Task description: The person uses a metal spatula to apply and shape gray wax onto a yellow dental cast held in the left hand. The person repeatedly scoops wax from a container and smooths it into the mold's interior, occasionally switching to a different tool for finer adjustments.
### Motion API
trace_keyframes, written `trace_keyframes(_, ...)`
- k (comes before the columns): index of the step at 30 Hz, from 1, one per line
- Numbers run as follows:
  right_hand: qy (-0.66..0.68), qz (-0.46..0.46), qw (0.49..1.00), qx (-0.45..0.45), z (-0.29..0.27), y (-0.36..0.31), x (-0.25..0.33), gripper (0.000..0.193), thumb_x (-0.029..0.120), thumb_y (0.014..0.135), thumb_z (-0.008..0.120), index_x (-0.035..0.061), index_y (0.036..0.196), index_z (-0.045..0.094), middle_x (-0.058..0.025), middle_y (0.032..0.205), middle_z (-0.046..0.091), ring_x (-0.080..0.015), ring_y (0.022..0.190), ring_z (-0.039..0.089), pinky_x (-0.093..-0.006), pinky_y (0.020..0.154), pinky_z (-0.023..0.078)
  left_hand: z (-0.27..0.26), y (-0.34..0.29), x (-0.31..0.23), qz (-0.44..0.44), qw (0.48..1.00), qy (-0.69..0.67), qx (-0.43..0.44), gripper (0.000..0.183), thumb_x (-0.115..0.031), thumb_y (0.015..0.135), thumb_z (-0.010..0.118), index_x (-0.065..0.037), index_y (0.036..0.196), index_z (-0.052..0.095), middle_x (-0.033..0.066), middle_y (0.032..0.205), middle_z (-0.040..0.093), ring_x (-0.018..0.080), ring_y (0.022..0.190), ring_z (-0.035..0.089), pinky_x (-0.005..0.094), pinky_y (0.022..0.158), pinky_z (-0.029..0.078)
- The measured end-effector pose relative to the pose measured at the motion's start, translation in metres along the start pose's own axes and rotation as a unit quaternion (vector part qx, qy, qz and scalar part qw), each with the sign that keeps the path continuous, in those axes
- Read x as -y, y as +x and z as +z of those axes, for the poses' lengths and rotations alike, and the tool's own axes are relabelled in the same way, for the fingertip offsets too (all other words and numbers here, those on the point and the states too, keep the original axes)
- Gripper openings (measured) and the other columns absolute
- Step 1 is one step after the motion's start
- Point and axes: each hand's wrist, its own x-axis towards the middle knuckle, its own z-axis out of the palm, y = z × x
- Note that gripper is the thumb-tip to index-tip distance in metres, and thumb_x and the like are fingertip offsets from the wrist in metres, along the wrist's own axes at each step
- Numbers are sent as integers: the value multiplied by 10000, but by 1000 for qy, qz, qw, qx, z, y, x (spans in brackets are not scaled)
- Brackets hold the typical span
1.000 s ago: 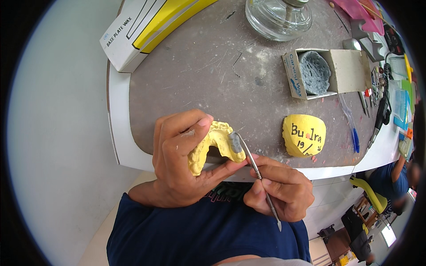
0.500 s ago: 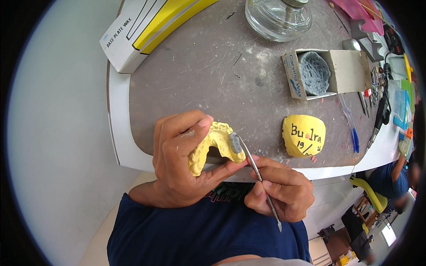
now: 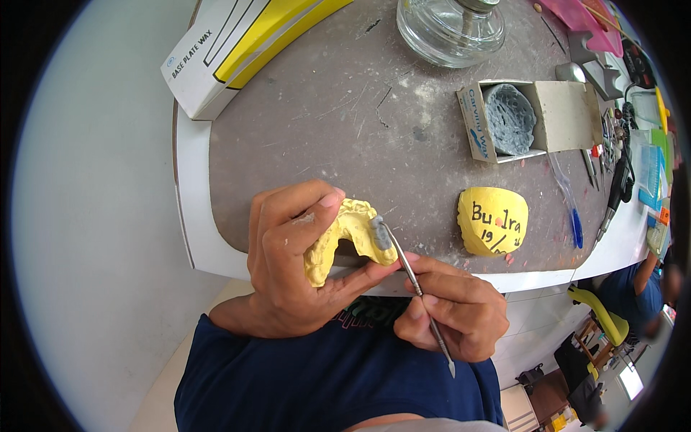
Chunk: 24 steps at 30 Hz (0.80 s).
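Observation:
My left hand [image 3: 291, 248] grips a yellow, horseshoe-shaped dental cast [image 3: 363, 252] at the table's near edge, fingers round its left side and thumb beneath. A strip of grey wax [image 3: 379, 232] covers part of the cast's right arm. Closed like a pen grip, my right hand [image 3: 461, 309] holds a thin metal wax carver [image 3: 404, 263]. The carver's bent upper tip touches the grey wax, and its pointed lower end sticks out below my fingers. To the right, a second yellow cast [image 3: 493, 216] with black handwriting lies on the table.
An open carton [image 3: 471, 126] holds a lump of grey wax [image 3: 509, 119]. Behind stands a glass spirit lamp [image 3: 452, 32]. A white and yellow box [image 3: 209, 72] lies far left. A blue-tipped clear tool [image 3: 576, 227], a corded black handpiece [image 3: 615, 191] and small tools line the right. Another person [image 3: 626, 295] is far right.
The carver's tip has shifted very slightly left and down over the wax, with my right hand moving a little left. My left hand and the cast stay nearly still.

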Motion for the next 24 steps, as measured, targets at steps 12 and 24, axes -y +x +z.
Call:
trace_keyframes(12, 15, 4, 1000, -22, 3, -2, -2, 249, -45, 729, 757, -61, 771, 513, -225, 720, 649, -360, 746, 724, -336, 583, 617, 1, 1, 2, 7, 1000, -3, -6, 830, -253, 565, 938, -32, 1230, 494, 127, 1061, 589, 224, 900, 557, 315, 724, 469)
trace_keyframes(24, -4, -1, 1000, 0, 0, 1, -1, 232, -19, 804, 690, -56, 806, 461, -232, 702, 637, -373, 709, 719, -361, 597, 607, 1, 2, 0, 8, 1000, 2, -6, 817, -248, 571, 939, -28, 1221, 496, 129, 1054, 589, 223, 901, 557, 310, 713, 474)
